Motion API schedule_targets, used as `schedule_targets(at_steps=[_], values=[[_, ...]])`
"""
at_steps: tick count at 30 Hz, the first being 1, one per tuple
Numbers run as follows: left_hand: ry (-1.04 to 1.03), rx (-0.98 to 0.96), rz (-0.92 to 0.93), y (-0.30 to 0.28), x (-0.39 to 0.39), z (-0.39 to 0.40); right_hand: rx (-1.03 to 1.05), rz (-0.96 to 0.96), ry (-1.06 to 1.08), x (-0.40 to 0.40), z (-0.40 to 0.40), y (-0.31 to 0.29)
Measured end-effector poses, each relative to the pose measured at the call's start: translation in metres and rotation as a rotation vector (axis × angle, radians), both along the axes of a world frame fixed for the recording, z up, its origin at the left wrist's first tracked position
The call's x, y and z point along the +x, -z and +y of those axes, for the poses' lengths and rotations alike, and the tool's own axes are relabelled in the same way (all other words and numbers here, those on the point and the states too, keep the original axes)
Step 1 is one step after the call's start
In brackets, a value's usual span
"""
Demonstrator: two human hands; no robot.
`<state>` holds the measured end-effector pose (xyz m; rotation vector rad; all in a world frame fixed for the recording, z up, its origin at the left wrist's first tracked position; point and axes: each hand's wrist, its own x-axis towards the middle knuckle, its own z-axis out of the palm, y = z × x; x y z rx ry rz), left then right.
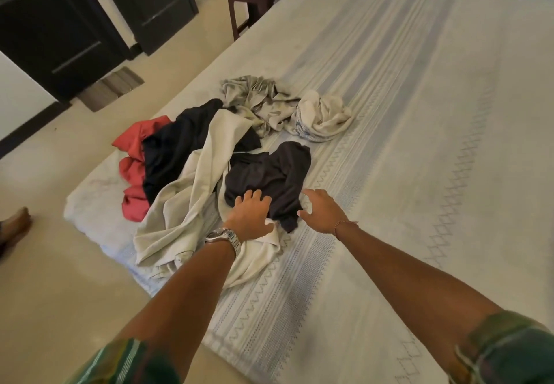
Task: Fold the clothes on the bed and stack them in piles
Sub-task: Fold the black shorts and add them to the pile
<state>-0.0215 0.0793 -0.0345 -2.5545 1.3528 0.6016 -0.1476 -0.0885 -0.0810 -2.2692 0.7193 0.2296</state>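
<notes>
Dark grey garment (271,173) lies crumpled at the near side of the clothes heap, on the bed (419,113). Left hand (250,217) rests on its near edge, fingers spread, grip wide. Right hand (322,211) hovers just beside it, fingers loosely curved, holding nothing. Cream cloth (192,203), black garment (177,149) and red garment (135,170) lie left; beige and white pieces farther back.

Bare forearms w/ green patterned short sleeves (506,350) — steel wristwatch (224,238) on left wrist, thin bracelet (344,224) on right.
</notes>
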Motion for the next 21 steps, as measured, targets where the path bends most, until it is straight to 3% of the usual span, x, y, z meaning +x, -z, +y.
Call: schedule_targets(at_steps=[3, 8, 15, 21], values=[[-0.012, 0.009, 0.013, 0.022, 0.014, -0.001, 0.131, -0.086, 0.096, 0.026, 0.010, 0.022], [-0.016, -0.054, 0.040, 0.063, 0.023, 0.001, 0.374, -0.179, 0.436, 0.057, 0.023, 0.058], [-0.051, -0.110, 0.051, 0.059, 0.035, -0.005, 0.344, -0.153, 0.466, 0.076, 0.022, 0.088], [-0.097, -0.102, 0.059, 0.040, 0.039, -0.013, 0.680, -0.352, 0.577, 0.077, 0.010, 0.063]])
